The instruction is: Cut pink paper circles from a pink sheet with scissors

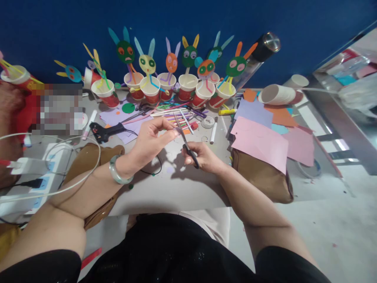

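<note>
Over the middle of the table, my left hand [154,137] pinches a small pale-purple piece of paper [177,131] between thumb and fingertips. A pair of black-handled scissors [193,158] is in my right hand [203,156], its fingers closed round the handles. The scissor blades point up and away from me, right beside the paper. Whether they touch it I cannot tell. Colored pencils or sticks [167,112] lie in a pile just beyond my hands. A black glue gun [107,131] rests left of my left hand.
Paper cups [150,92] with paper animal figures line the blue wall [188,15]. Colored paper sheets [259,137] lie on a brown bag [265,179] at right. A white marker [214,130], tape roll [207,122] and tumbler [256,55] stand around. Left are a power strip [48,169] and another person's arm [10,133].
</note>
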A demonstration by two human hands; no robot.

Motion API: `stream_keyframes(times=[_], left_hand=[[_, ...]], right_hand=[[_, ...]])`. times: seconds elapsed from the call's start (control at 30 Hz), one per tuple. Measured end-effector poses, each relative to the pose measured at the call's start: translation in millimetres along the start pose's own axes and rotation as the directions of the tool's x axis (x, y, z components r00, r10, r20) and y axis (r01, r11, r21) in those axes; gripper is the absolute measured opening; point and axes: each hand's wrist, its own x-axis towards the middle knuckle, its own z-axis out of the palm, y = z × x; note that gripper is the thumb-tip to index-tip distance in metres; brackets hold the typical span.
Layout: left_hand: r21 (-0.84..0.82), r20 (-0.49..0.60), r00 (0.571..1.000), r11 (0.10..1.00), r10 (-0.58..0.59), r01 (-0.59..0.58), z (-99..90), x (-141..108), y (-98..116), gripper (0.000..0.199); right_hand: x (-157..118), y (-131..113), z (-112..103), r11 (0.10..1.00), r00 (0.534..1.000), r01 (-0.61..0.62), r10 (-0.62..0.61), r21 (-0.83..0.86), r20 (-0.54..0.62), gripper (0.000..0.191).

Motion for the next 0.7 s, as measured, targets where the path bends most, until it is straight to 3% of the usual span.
stream_keyframes(times=[0.7], left_hand=[[0.054,0.003,0.999,0.998,0.032,-0.032,-2.0,-0.4,-0.6,0.011]], right_hand=[[-0.1,-1.1,-1.6,1.000,1.000,0.012,-0.013,-0.022,-0.008,0.071]])
